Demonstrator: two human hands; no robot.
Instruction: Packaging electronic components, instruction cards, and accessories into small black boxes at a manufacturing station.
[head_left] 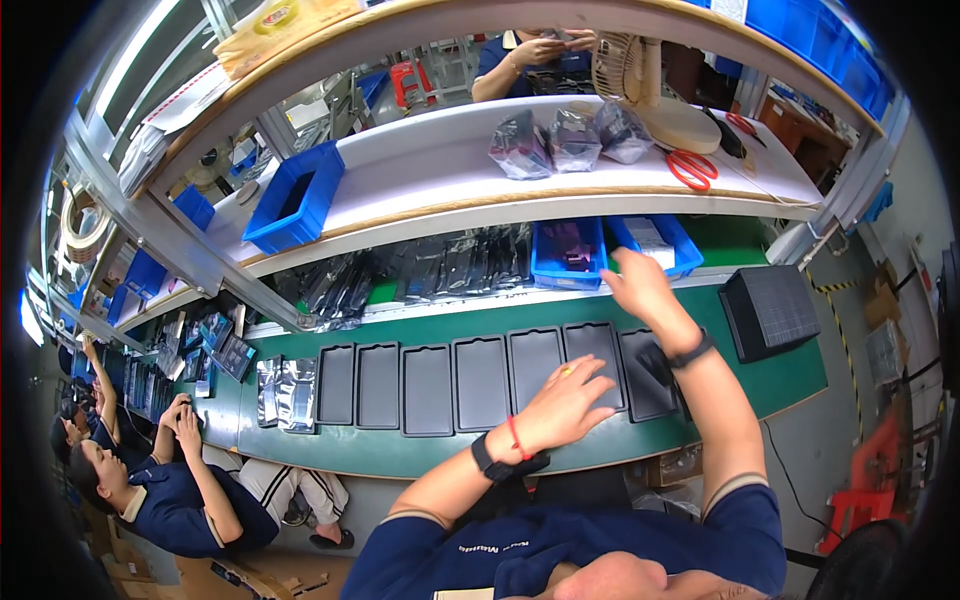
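Observation:
A row of shallow black trays (426,390) lies along the green table. My left hand (566,402) hovers over the trays toward the right of the row, fingers spread, with nothing in it. Farther up, my right hand (642,288) is at the front of two blue bins, its thumb and a finger apart; I see nothing held. The left of these, a blue bin (541,272), contains small dark and pinkish pieces. In the other blue bin (686,262) are pale flat items. My right forearm partly covers the rightmost tray (645,395).
A black ribbed box (770,312) stands at the table's right end. Silvery packets (297,392) lie left of the trays, and dark bagged items (465,265) line the back. Red-handled scissors (692,170) rest on the shelf above. A co-worker (190,500) sits at the left.

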